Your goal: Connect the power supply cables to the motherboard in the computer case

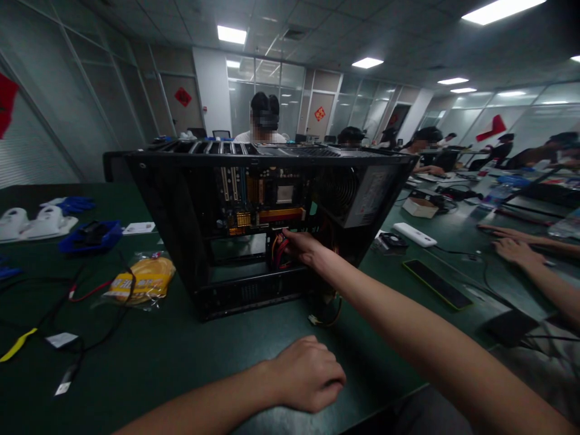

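A black computer case (254,296) stands on the green table with its side open towards me. Inside are a motherboard (254,199), a square metallic processor (284,193) and a power supply (369,196) at the upper right. My right hand (301,246) reaches into the lower middle of the case, its fingers closed around a bundle of coloured wires (280,251); the fingertips are partly hidden. In front of the case my left hand (310,374) rests on the table, curled into a loose fist with nothing visible in it. A loose cable connector (314,320) hangs out beside the case's lower edge.
Left of the case lie a yellow packet (142,281), a blue tray (90,235) and black cables (97,341). To the right are a small fan (392,243), a white power strip (414,234) and a dark flat strip (437,284). Another person's hands (516,248) rest at far right.
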Demonstrator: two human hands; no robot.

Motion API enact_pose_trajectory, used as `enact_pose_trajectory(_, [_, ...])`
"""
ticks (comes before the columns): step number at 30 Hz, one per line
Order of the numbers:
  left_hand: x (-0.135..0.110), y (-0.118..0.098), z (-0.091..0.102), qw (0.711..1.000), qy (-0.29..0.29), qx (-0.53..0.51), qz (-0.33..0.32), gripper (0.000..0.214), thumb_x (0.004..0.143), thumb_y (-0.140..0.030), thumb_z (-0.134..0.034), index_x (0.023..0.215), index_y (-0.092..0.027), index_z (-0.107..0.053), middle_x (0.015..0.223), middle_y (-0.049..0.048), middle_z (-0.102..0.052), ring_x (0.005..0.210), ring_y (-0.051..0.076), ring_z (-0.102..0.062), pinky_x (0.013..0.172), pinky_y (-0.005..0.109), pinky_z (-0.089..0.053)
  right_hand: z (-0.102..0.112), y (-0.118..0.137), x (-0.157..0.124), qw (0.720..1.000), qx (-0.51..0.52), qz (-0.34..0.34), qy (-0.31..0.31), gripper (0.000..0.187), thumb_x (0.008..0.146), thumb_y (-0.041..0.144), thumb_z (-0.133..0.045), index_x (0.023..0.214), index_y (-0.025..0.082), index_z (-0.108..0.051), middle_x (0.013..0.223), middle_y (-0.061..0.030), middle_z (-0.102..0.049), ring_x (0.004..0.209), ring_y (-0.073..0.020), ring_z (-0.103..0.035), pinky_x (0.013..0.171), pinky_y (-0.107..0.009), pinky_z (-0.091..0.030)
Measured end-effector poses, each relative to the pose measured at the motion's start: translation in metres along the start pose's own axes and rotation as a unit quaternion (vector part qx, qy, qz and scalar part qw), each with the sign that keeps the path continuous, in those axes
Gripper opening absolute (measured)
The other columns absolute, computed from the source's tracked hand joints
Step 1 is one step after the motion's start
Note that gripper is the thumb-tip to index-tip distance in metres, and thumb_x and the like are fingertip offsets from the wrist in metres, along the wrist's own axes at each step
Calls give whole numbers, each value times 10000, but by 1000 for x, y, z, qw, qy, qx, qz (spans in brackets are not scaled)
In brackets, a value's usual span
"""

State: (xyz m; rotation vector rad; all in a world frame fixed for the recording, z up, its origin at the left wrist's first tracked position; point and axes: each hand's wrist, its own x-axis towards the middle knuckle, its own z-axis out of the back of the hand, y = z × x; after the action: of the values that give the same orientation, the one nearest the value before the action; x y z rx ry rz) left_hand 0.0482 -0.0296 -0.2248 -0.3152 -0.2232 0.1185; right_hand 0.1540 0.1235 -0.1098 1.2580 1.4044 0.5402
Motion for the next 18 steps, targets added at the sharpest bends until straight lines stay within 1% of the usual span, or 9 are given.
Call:
enact_pose_trajectory(3, [0, 0, 1, 1000, 1, 5, -4, 82, 882, -288, -617, 922, -227, -654, 795, -25, -703, 743, 164, -631, 669, 331, -392, -1, 2, 0, 1000, 1, -4, 5, 265, 994, 123, -542, 732, 127, -586, 583, 17, -627, 445, -76, -562, 444, -156, -450])
enact_pose_trajectory(10, [1, 1, -1, 1000, -3, 2, -7, 86, 894, -283, -593, 936, -220, -634, 801, -14, -695, 761, 159, -623, 677, 312, -360, -4, -2, 4, 1000, -3, 5, -14, 241, 990, 138, -563, 749, 145, -560, 553, 41, -597, 418, -69, -534, 419, -156, -409])
enact_pose_trajectory(14, [0, 1, -3, 1000, -13, 5, -4, 77, 882, -290, -612, 922, -228, -632, 792, -30, -689, 755, 154, -617, 683, 315, -365, -5, -2, 2, 1000, -9, 8, -6, 286, 1007, 131, -530, 721, 146, -544, 530, 42, -585, 408, -59, -530, 420, -149, -400])
enact_pose_trajectory(18, [-1, 1, -3, 1000, -16, 4, -3, 71, 878, -284, -621, 920, -229, -634, 783, -32, -688, 756, 155, -622, 685, 317, -374, -5, 0, 0, 1000, -13, -7, 6, 273, 1013, 138, -527, 741, 157, -527, 537, 48, -582, 408, -61, -533, 426, -156, -415])
